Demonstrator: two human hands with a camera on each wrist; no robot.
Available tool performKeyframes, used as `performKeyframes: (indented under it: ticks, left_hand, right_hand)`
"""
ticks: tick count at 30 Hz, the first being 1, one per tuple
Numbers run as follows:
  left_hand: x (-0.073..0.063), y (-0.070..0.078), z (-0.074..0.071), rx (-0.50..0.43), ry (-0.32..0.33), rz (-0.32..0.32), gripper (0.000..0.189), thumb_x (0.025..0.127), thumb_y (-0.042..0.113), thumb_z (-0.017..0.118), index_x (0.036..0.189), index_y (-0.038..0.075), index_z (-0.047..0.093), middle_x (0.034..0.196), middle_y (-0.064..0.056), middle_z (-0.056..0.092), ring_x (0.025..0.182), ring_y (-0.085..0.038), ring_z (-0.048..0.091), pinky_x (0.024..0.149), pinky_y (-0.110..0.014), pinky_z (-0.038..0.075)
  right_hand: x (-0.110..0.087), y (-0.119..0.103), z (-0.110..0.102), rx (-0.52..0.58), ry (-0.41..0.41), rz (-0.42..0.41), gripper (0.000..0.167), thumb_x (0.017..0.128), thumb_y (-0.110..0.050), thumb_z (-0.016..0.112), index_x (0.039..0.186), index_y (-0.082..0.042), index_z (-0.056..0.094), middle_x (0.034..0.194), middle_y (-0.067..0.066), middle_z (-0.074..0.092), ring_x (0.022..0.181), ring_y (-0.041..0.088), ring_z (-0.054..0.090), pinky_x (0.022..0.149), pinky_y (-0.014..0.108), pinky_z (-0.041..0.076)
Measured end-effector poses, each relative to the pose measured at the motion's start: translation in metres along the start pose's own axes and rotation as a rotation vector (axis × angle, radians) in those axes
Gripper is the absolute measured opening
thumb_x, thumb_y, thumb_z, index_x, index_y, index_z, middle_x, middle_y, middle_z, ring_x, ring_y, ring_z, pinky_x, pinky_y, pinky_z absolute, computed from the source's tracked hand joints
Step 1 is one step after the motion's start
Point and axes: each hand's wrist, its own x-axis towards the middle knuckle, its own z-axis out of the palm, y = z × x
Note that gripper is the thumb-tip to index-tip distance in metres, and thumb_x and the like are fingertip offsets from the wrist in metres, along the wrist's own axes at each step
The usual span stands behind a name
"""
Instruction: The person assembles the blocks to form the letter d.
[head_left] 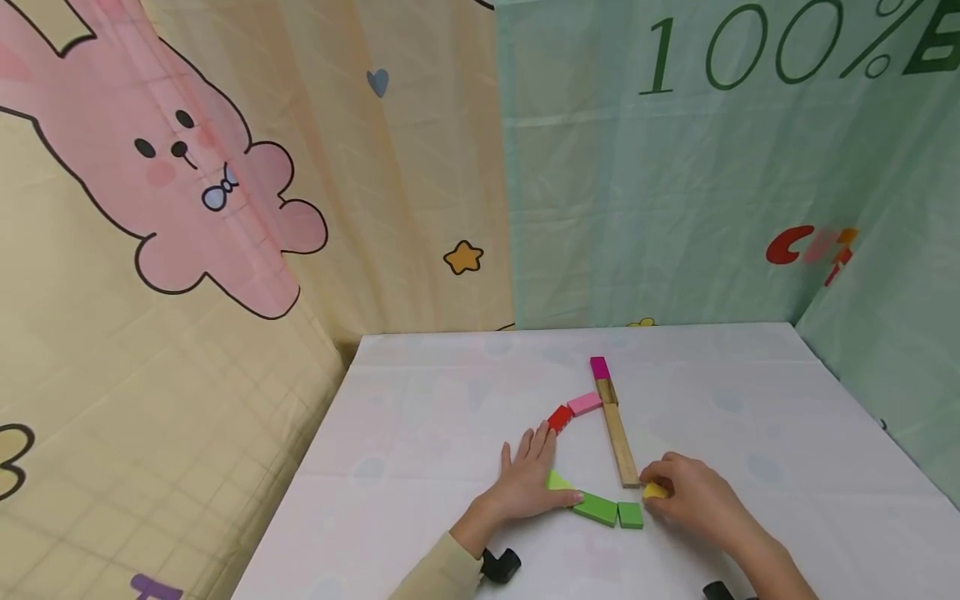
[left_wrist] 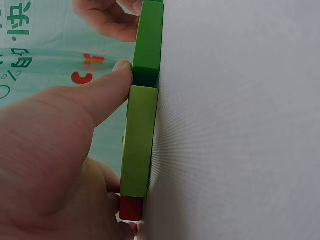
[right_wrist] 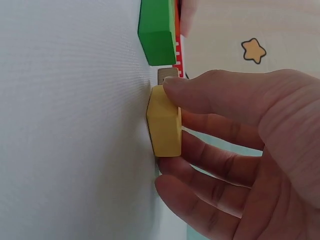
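On the white table (head_left: pixel 390 433), my left hand (head_left: pixel 525 485) lies with straight fingers along the left of a curved row of wooden blocks. Its fingertips touch the red block (head_left: pixel 559 418), while the thumb rests at the long green block (head_left: pixel 597 508), near its joint with the light green block (left_wrist: pixel 140 142). A short green block (head_left: pixel 631 516) continues the row. Pinched between thumb and fingers of my right hand (head_left: pixel 697 500) is a small yellow block (right_wrist: pixel 165 122), just right of the short green one and close to the plain wooden strip's near end.
The plain wooden strip (head_left: pixel 620 446) runs away from me, with a shorter wooden piece (head_left: pixel 606 392) and a magenta block (head_left: pixel 599 367) beyond. A pink block (head_left: pixel 585 404) bridges the red block and this line. Printed curtains (head_left: pixel 420 167) surround the table's back and sides.
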Motion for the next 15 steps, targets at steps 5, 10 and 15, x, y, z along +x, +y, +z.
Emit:
performKeyframes:
  ticks: [5,10,15]
  left_hand:
    - [0.001,0.0,-0.0001,0.004,-0.002,-0.002,0.111,0.085,0.07,0.064,0.162,0.008,0.012,0.169,-0.004,0.004,0.153,-0.032,0.009,0.114,-0.067,0.006]
    - [0.0008,-0.0002,-0.0002,-0.001,-0.008,-0.005,0.111,0.085,0.07,0.064,0.162,0.009,0.012,0.169,-0.004,0.005,0.153,-0.032,0.009,0.114,-0.068,0.006]
    - [0.0009,-0.0004,-0.0004,-0.003,-0.003,0.004,0.111,0.085,0.07,0.063,0.162,0.008,0.012,0.169,-0.004,0.004,0.153,-0.032,0.009,0.114,-0.068,0.005]
  right_hand:
    - [0.0003,0.0027,-0.0017,0.031,-0.027,0.034,0.028,0.074,-0.017,0.089,0.1,-0.014,0.077,0.081,-0.004,0.058,0.072,0.015,0.052,0.065,0.034,0.047]
    - [0.0008,0.0069,-0.0026,0.097,-0.048,0.053,0.029,0.077,-0.019,0.088,0.103,-0.012,0.077,0.082,-0.005,0.06,0.074,0.014,0.055,0.067,0.033,0.049]
    - [-0.0008,0.0076,-0.0037,0.141,-0.032,0.04,0.025,0.08,-0.018,0.085,0.102,-0.01,0.077,0.082,-0.005,0.063,0.075,0.013,0.057,0.067,0.034,0.05]
